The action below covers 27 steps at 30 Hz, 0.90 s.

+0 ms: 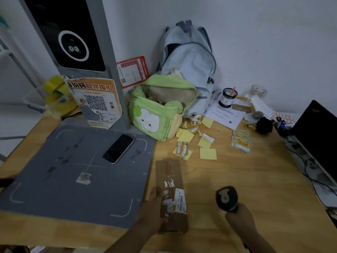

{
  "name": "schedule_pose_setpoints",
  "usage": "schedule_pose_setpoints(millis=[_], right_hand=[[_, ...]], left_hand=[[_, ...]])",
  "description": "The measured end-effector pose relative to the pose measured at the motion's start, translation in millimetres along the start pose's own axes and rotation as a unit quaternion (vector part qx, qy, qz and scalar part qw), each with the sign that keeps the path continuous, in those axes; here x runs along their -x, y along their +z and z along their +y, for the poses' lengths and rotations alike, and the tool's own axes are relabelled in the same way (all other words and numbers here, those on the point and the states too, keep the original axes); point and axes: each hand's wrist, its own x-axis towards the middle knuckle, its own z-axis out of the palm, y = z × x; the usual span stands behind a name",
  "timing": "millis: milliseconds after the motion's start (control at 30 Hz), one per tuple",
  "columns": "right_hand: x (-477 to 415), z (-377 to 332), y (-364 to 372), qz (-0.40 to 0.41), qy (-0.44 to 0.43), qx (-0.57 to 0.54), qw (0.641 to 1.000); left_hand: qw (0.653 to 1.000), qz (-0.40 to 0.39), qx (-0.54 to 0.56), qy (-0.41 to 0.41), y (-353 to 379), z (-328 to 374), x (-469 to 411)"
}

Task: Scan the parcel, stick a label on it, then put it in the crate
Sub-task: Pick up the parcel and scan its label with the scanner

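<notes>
A long brown cardboard parcel [170, 181] lies lengthwise on the wooden table, with a white barcode label [180, 200] on its near half. My left hand [154, 213] grips the parcel's left side near its close end. My right hand [238, 220] holds a black handheld scanner [226, 198] upright, a short way right of the parcel. Yellow return labels [241, 143] sit in a small stack further back on the table. No crate is in view.
A grey scanning mat [54, 179] with a phone [118, 148] on it covers the table's left. A green backpack [158, 110] and a pale blue backpack [189, 66] stand at the back. Yellow paper scraps [207, 153] lie mid-table. A laptop [319, 136] and cables occupy the right edge.
</notes>
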Motion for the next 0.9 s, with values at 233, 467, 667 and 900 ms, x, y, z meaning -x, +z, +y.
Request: schedule_pose_setpoints(millis=[233,467,667,900], right_hand=[[50,-70,-34,-0.129,-0.245,0.125,0.953],[67,-96,-34,-0.119,-0.333,0.363,0.862],[62,-95,-37,-0.122,-0.302,0.376,0.868],[54,-89,-35,-0.109,-0.314,0.349,0.876]], left_hand=[[0.998,-0.023,-0.020,0.060,2,-5,8],[0.991,-0.088,-0.002,0.098,-12,-13,9],[0.993,-0.085,-0.001,0.078,-7,-15,6],[0.993,-0.084,0.004,0.078,-6,-14,5]])
